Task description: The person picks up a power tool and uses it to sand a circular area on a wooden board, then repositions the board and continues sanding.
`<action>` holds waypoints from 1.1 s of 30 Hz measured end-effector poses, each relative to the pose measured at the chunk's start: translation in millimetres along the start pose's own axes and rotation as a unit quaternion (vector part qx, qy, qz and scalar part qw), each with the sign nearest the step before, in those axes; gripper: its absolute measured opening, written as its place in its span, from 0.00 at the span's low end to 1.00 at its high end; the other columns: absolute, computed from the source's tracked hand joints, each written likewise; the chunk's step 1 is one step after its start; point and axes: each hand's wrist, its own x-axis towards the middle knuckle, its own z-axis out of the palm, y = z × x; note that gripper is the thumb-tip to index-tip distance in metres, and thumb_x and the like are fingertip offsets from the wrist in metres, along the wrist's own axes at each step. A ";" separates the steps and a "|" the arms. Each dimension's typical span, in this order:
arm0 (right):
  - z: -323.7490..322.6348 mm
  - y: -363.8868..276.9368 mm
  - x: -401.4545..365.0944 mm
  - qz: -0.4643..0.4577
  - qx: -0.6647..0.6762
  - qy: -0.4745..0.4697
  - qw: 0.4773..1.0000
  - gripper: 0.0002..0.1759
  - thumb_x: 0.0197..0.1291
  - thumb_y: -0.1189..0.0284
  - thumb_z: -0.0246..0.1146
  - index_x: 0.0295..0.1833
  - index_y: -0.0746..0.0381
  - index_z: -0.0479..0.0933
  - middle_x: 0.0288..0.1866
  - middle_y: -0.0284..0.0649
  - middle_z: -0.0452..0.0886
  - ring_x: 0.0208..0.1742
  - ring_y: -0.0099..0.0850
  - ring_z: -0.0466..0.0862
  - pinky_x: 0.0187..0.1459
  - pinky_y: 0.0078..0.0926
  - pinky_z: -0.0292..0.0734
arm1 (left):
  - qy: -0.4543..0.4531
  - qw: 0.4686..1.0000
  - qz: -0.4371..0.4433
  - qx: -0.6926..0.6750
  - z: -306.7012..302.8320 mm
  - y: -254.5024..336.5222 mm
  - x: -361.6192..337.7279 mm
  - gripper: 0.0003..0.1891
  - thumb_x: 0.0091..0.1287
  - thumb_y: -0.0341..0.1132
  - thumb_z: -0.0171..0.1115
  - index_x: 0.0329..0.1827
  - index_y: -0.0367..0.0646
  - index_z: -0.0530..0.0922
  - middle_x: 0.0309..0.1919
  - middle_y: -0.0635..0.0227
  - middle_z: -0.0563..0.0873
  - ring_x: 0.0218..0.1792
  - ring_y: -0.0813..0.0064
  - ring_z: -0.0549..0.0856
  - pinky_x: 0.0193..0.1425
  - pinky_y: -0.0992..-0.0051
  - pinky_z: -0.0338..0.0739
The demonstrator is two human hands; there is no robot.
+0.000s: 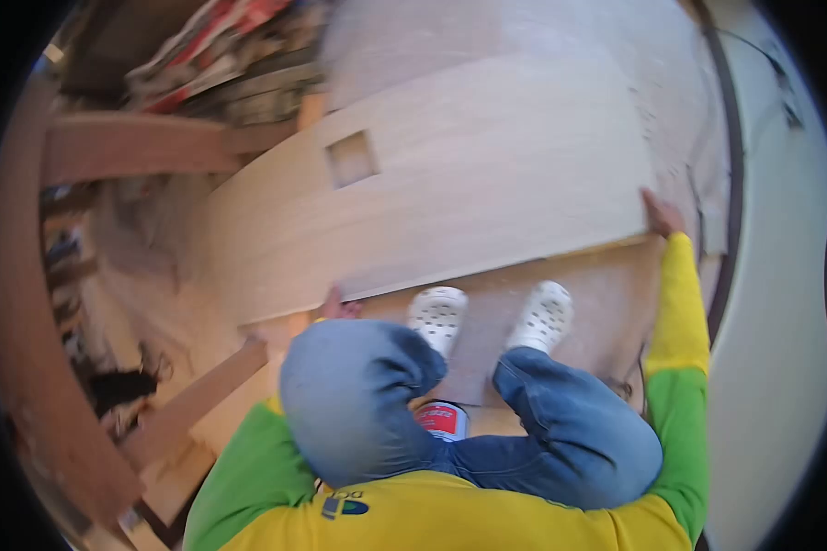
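Observation:
A large pale plywood panel [487, 174] with a square cutout [351, 159] lies at a slant in front of my feet. My left hand [342, 305] holds its near edge toward the left, partly hidden behind my bent knee. At the near right corner, my right hand [663, 218] grips the same panel, the thumb side up and the other fingers mostly out of sight. The near edge looks slightly raised above the boards under it.
My white clogs [540, 317] stand close to the panel's near edge. A can with a red label [442, 420] sits between my legs. Wooden beams [138, 150] frame the left side, with piled clutter [220, 64] behind. Along the right runs a pale wall [781, 275] with a cable.

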 end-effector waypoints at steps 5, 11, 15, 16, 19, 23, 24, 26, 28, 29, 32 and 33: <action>5.7 49.9 -23.1 0.091 0.067 0.129 0.985 0.71 0.43 0.19 0.56 0.67 0.81 0.68 0.68 0.66 0.72 0.72 0.54 0.72 0.71 0.37 0.65 | -0.059 0.998 -0.012 0.018 6.2 -11.7 28.8 0.23 0.70 0.56 0.63 0.55 0.48 0.78 0.39 0.68 0.86 0.33 0.72 0.83 0.37 0.70 0.84; -1.6 47.8 -56.3 0.074 0.076 0.129 0.986 0.70 0.44 0.20 0.58 0.66 0.81 0.69 0.67 0.67 0.73 0.71 0.53 0.73 0.70 0.37 0.66 | -0.087 0.996 0.016 -0.003 21.0 -24.3 20.3 0.23 0.70 0.55 0.65 0.53 0.44 0.78 0.38 0.66 0.85 0.33 0.73 0.82 0.38 0.68 0.82; 1.3 51.0 -47.0 0.077 0.068 0.115 0.988 0.63 0.49 0.25 0.59 0.63 0.78 0.74 0.62 0.64 0.78 0.67 0.53 0.77 0.68 0.39 0.68 | -0.075 0.997 0.018 0.006 16.2 -19.5 15.8 0.25 0.71 0.57 0.62 0.51 0.42 0.78 0.37 0.65 0.85 0.33 0.71 0.82 0.38 0.67 0.82; 2.9 45.4 -56.4 0.079 0.069 0.117 0.987 0.63 0.49 0.25 0.59 0.63 0.78 0.74 0.62 0.64 0.78 0.67 0.53 0.77 0.68 0.39 0.68 | -0.092 0.991 -0.045 0.082 11.9 -17.0 6.9 0.28 0.72 0.59 0.59 0.54 0.40 0.78 0.41 0.63 0.85 0.38 0.70 0.83 0.45 0.66 0.81; 8.0 31.4 -72.1 0.141 -0.012 0.167 0.976 0.54 0.55 0.30 0.59 0.60 0.75 0.77 0.59 0.62 0.81 0.64 0.51 0.80 0.65 0.41 0.71 | -0.130 0.960 -0.132 0.209 2.9 -3.8 -13.2 0.32 0.73 0.62 0.55 0.58 0.37 0.77 0.46 0.59 0.85 0.44 0.68 0.83 0.52 0.65 0.80; 32.4 54.1 -103.2 0.041 0.149 0.390 0.908 0.41 0.61 0.38 0.62 0.51 0.71 0.82 0.51 0.57 0.85 0.53 0.47 0.85 0.55 0.38 0.77 | -0.147 0.965 -0.100 0.193 -9.8 -1.3 -32.8 0.32 0.73 0.62 0.54 0.59 0.37 0.76 0.48 0.59 0.84 0.46 0.67 0.83 0.54 0.65 0.79; 35.0 49.6 -138.3 0.019 0.215 0.365 0.906 0.38 0.62 0.41 0.63 0.53 0.70 0.82 0.51 0.56 0.85 0.54 0.46 0.85 0.57 0.36 0.77 | -0.153 0.966 -0.087 0.191 -10.7 -1.0 -33.5 0.32 0.73 0.62 0.53 0.59 0.37 0.76 0.49 0.59 0.84 0.46 0.67 0.83 0.54 0.65 0.79; 65.4 44.3 -203.1 -0.010 0.338 0.353 0.873 0.33 0.65 0.46 0.63 0.53 0.69 0.82 0.49 0.52 0.87 0.52 0.42 0.86 0.56 0.34 0.78 | -0.166 0.966 -0.064 0.187 -15.8 4.8 -33.6 0.33 0.73 0.62 0.53 0.60 0.37 0.76 0.49 0.58 0.84 0.47 0.67 0.83 0.55 0.65 0.79; 128.7 53.9 -240.8 -0.053 0.461 0.361 0.809 0.29 0.67 0.47 0.63 0.49 0.67 0.83 0.46 0.46 0.88 0.45 0.36 0.86 0.49 0.34 0.80 | -0.180 0.964 -0.037 0.191 -17.7 14.0 -33.5 0.33 0.74 0.62 0.52 0.60 0.37 0.75 0.50 0.58 0.84 0.48 0.67 0.83 0.56 0.64 0.78; 140.7 37.4 -290.9 -0.037 0.531 0.266 0.804 0.31 0.68 0.46 0.62 0.50 0.67 0.83 0.45 0.45 0.88 0.45 0.35 0.86 0.48 0.33 0.79 | -0.189 0.962 -0.024 0.195 -17.7 19.8 -34.0 0.33 0.74 0.62 0.52 0.61 0.37 0.75 0.51 0.58 0.83 0.49 0.67 0.82 0.56 0.64 0.78; 213.7 47.8 -343.6 -0.120 0.549 0.156 0.813 0.27 0.67 0.50 0.63 0.51 0.65 0.83 0.42 0.47 0.88 0.45 0.39 0.87 0.49 0.35 0.80 | -0.213 0.958 0.017 0.193 -15.1 36.9 -39.2 0.33 0.74 0.62 0.51 0.62 0.37 0.75 0.52 0.58 0.83 0.50 0.66 0.82 0.58 0.64 0.77; 228.4 48.9 -370.8 -0.153 0.514 0.132 0.833 0.26 0.66 0.50 0.63 0.51 0.64 0.82 0.42 0.47 0.87 0.45 0.39 0.87 0.49 0.35 0.79 | -0.223 0.956 0.027 0.189 -13.9 41.8 -41.5 0.34 0.74 0.62 0.51 0.62 0.37 0.75 0.53 0.57 0.83 0.50 0.66 0.82 0.58 0.64 0.77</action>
